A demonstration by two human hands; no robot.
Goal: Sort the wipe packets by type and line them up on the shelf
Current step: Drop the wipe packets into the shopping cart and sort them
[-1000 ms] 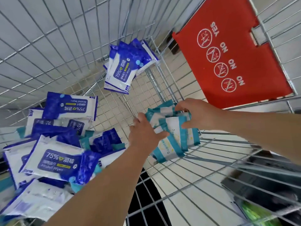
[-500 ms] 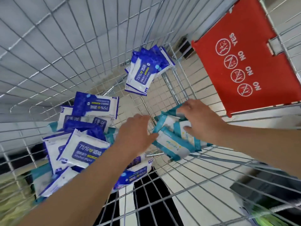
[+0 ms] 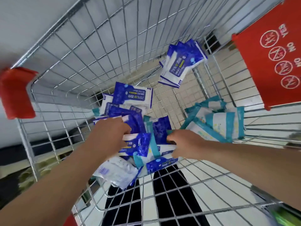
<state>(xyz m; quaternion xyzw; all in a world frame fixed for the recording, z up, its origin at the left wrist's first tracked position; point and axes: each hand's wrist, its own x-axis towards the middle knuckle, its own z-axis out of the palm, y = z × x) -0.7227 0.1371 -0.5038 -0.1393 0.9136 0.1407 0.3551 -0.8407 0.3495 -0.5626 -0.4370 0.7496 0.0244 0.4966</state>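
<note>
I look down into a wire shopping cart (image 3: pixel 91 51). A mixed pile of blue alcohol wipe packets (image 3: pixel 132 97) and teal-edged packets lies in the middle. My left hand (image 3: pixel 110 132) reaches into this pile, fingers curled round a blue packet (image 3: pixel 140 144). My right hand (image 3: pixel 184 144) is beside it, fingertips pinching the edge of a teal packet (image 3: pixel 154 144) in the same pile. A stack of teal packets (image 3: pixel 219 123) leans at the right side of the cart. A separate stack of blue packets (image 3: pixel 182 64) stands at the far end.
A red flap with YES/NO symbols (image 3: pixel 268 66) hangs at the upper right. A red corner bumper (image 3: pixel 16 92) sits on the cart rim at left. Pale tiles and black stripes (image 3: pixel 171 193) show through the cart's mesh bottom.
Both hands left the teal stack at the right and moved left into the mixed pile. The teal stack now rests alone against the cart's side. The camera has shifted.
</note>
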